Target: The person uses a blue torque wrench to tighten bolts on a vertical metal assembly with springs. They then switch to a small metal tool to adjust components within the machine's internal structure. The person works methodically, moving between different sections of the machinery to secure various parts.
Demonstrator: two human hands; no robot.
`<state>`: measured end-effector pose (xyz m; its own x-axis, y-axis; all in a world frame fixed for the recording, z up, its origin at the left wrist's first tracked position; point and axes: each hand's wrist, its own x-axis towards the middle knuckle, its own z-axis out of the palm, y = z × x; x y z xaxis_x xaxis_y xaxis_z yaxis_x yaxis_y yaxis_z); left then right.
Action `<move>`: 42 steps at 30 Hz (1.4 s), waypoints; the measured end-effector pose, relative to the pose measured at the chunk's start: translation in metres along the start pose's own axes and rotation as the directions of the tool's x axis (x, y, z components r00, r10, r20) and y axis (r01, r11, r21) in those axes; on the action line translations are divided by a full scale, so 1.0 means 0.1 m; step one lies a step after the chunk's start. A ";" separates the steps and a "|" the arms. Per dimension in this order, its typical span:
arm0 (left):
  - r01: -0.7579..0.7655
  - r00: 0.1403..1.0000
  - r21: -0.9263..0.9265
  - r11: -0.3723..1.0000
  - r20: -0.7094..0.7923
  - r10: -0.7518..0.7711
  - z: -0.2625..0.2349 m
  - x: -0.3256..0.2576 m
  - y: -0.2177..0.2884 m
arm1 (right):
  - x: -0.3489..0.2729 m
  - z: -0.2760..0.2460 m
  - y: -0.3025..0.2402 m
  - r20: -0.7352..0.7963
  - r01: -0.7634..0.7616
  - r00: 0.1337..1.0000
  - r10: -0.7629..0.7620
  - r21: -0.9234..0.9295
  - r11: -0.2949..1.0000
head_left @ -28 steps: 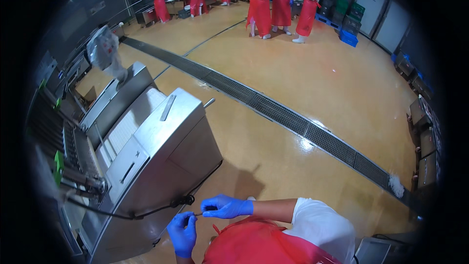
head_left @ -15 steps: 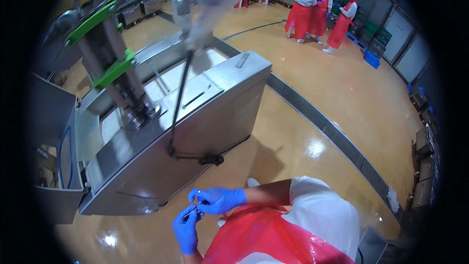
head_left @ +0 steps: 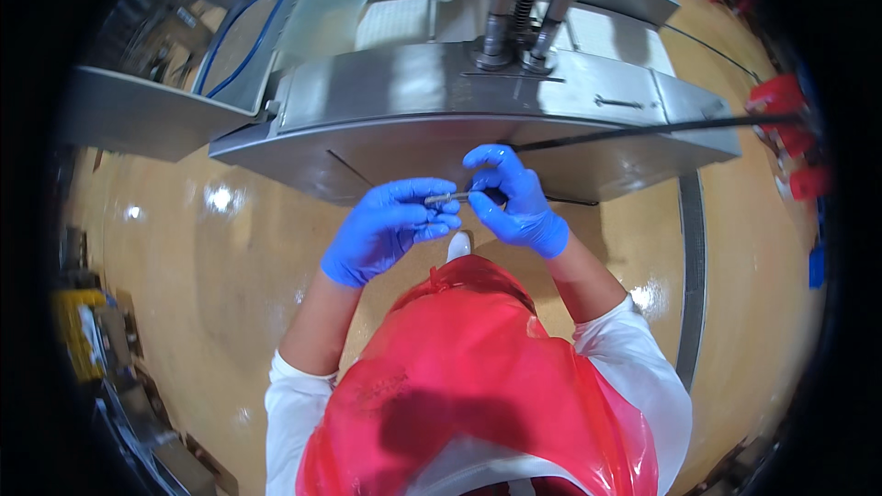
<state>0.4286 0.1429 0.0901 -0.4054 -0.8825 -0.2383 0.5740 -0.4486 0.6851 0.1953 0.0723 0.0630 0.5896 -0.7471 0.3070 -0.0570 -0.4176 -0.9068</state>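
Note:
A small, thin metal piece (head_left: 447, 197), grey and rod-like, lies level between my two blue-gloved hands, in front of the steel machine. My left hand (head_left: 384, 225) pinches it between thumb and fingers. On the other side, my right hand (head_left: 516, 204) has its thumb and fingers closed in round the piece's right end, with the index finger raised and bent. Something dark (head_left: 496, 195) shows inside the right hand; whether it belongs to the metal piece I cannot tell.
A long steel machine (head_left: 404, 92) with upright posts (head_left: 501, 14) stands just ahead. A dark rod (head_left: 661, 127) crosses its front at the right. To the left is an open steel bin (head_left: 165, 96). A floor drain (head_left: 692, 266) runs at the right; people in red aprons (head_left: 781, 115) stand beyond.
My view has turned left, so the machine now lies straight ahead. My hands have come up to its front and opened out somewhat, showing the small metal piece between them.

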 end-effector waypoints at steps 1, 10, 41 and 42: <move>0.007 1.000 -0.030 1.000 -0.008 -0.007 -0.02 0.03 0.16 | 0.14 0.01 0.07 -0.015 0.027 1.000 -0.027 0.005 1.000; -0.030 0.995 0.029 0.999 -0.094 0.033 -0.35 0.79 0.84 | 1.01 -0.13 0.47 -0.193 0.190 0.959 -0.209 -0.115 0.975; -0.275 0.919 0.551 0.788 0.392 0.046 -0.96 4.09 2.62 | 3.43 0.12 2.33 -0.811 0.558 0.155 0.564 0.543 0.627; -0.303 0.910 0.567 0.765 0.411 0.056 -0.98 4.13 2.63 | 3.46 0.15 2.30 -0.804 0.557 0.154 0.575 0.551 0.621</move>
<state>0.4816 -0.3538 0.1045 -0.6295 -0.7700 0.1046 0.1587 0.0044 0.9873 0.3983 -0.2742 -0.0434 -0.5896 -0.7707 -0.2416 0.7369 -0.3907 -0.5518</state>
